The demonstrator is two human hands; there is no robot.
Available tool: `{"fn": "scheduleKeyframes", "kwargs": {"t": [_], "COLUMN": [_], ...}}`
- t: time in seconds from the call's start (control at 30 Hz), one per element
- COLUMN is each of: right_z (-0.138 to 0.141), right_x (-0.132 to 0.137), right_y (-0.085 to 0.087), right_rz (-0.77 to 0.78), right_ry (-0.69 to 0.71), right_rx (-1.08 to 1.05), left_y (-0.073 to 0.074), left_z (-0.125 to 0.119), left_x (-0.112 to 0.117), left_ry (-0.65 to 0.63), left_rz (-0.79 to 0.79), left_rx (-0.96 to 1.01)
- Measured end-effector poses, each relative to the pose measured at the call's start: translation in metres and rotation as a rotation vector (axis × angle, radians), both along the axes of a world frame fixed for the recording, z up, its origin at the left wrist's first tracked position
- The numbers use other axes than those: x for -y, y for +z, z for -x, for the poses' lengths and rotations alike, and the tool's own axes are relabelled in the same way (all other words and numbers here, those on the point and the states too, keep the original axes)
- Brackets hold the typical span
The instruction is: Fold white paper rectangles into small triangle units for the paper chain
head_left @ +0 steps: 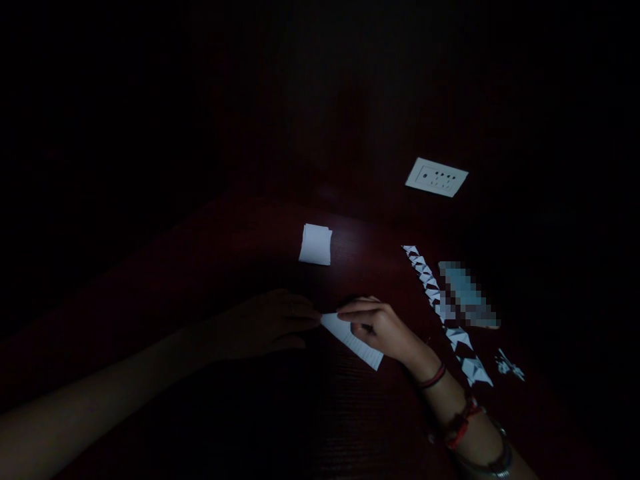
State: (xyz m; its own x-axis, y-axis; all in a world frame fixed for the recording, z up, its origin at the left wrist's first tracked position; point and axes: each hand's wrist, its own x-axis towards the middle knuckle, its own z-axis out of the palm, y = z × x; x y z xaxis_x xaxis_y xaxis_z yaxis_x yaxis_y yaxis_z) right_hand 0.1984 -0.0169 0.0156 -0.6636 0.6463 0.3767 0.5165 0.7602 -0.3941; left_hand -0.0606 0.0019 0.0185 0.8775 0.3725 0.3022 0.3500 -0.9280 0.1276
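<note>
A folded piece of lined white paper (364,350) lies on the dark red table, a slanting edge running down to the right. My right hand (383,327) is over its upper side, with bent fingers and thumb pinching it near the top edge. My left hand (273,320) lies in deep shadow, palm down, fingers stretched out. Its fingertips touch the paper's left corner. Part of the paper is hidden under my right hand.
A stack of square white paper (316,245) lies beyond my hands. To the right runs a row of several folded paper pieces (430,287), beside a phone (470,297) with a blurred screen. Small white scraps (509,365) lie nearby. A white socket plate (437,177) is behind.
</note>
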Motion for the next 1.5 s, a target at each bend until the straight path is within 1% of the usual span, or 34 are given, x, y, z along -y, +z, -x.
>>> {"fn": "scheduleKeyframes", "kwargs": {"t": [0.23, 0.33, 0.47, 0.63, 0.97, 1.07, 1.23, 1.4, 1.5], "right_z": [-0.001, -0.002, -0.002, -0.002, -0.003, -0.003, -0.003, -0.003, -0.003], "right_x": [0.001, 0.003, 0.006, 0.007, 0.008, 0.009, 0.01, 0.01, 0.01], "right_y": [0.002, 0.002, 0.001, 0.001, 0.002, 0.003, 0.004, 0.004, 0.004], "right_rz": [0.011, -0.026, -0.075, -0.081, -0.118, -0.133, -0.155, -0.157, -0.148], "right_ry": [0.007, 0.01, 0.013, 0.015, 0.041, 0.04, 0.042, 0.039, 0.033], "right_rx": [-0.013, 0.017, 0.045, 0.039, 0.057, 0.07, 0.085, 0.088, 0.092], "left_y": [-0.003, -0.002, 0.0, 0.001, -0.004, -0.002, 0.005, 0.009, 0.012], "left_z": [-0.002, -0.003, -0.005, -0.007, -0.005, -0.004, -0.002, 0.002, 0.003], "left_x": [0.002, 0.003, 0.007, 0.007, 0.005, 0.003, 0.001, 0.004, 0.006], "left_ry": [0.006, 0.013, 0.054, 0.038, 0.005, -0.017, -0.032, -0.018, 0.015], "left_rz": [0.028, 0.03, 0.051, 0.089, 0.025, 0.018, 0.068, 0.103, 0.133], "left_rx": [0.039, 0.048, 0.062, 0.066, 0.049, 0.028, -0.008, -0.03, -0.068]}}
